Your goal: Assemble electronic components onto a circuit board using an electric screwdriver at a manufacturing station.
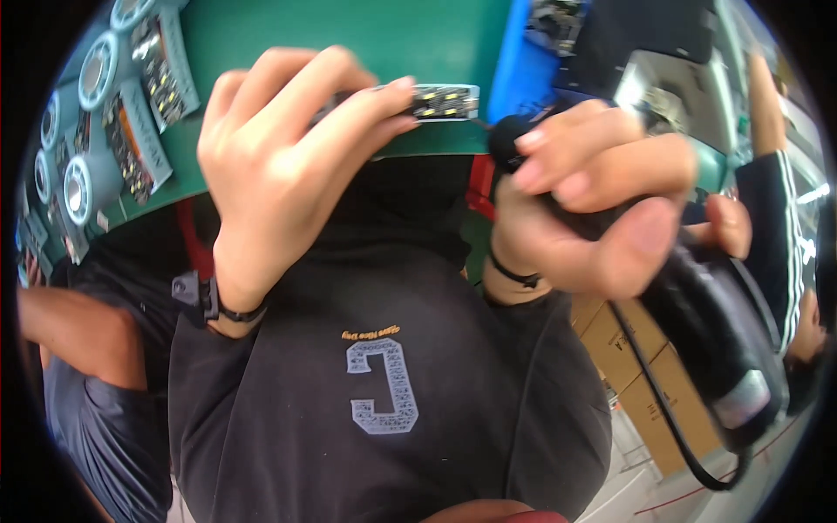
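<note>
Pinching: left hand [283,161] grips board [446,103] between thumb and fingers, over green table [418,39].
Board axis: left to right, free end pointing right.
Driver [719,327]: right hand [602,192] wraps it; nose near board's free end, body slanting down-right.

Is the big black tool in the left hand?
No, the right hand grips the black tool, while the left hand holds a small part.

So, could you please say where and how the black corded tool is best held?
Probably grip the black corded tool from the wearer's side, just behind its tip: the body is long and rounded, and the cord leaves the opposite end.
</note>
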`<state>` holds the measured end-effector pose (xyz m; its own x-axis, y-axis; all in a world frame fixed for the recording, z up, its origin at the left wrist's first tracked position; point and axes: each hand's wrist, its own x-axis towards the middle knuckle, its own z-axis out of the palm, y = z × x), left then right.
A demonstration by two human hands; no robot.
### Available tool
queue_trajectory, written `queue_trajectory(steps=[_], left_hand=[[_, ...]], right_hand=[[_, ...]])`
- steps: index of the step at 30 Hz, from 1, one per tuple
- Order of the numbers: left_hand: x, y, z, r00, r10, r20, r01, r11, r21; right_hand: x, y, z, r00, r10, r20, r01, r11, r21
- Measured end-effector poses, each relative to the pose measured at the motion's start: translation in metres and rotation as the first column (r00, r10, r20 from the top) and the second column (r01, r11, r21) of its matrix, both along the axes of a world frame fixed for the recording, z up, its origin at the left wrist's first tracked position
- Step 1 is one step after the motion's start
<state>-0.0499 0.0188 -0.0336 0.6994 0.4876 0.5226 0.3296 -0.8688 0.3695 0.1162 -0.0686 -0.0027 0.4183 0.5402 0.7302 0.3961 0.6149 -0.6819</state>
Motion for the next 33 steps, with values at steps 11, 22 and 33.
queue_trajectory(steps=[11,22,33], left_hand=[[0.012,-0.010,0.010,0.998,-0.012,-0.065,0.013,1.000,0.013],[0.009,-0.013,0.008,0.998,-0.043,-0.040,0.043,0.999,-0.003],[-0.008,0.000,-0.035,0.902,0.043,0.430,0.139,0.913,-0.383]], right_hand=[[0.129,-0.056,0.069,0.933,-0.351,-0.073,0.359,0.921,0.153],[0.133,-0.054,0.061,0.946,-0.322,0.021,0.322,0.936,-0.145],[-0.014,0.000,0.037,0.994,-0.095,-0.053,0.105,0.967,0.230]])
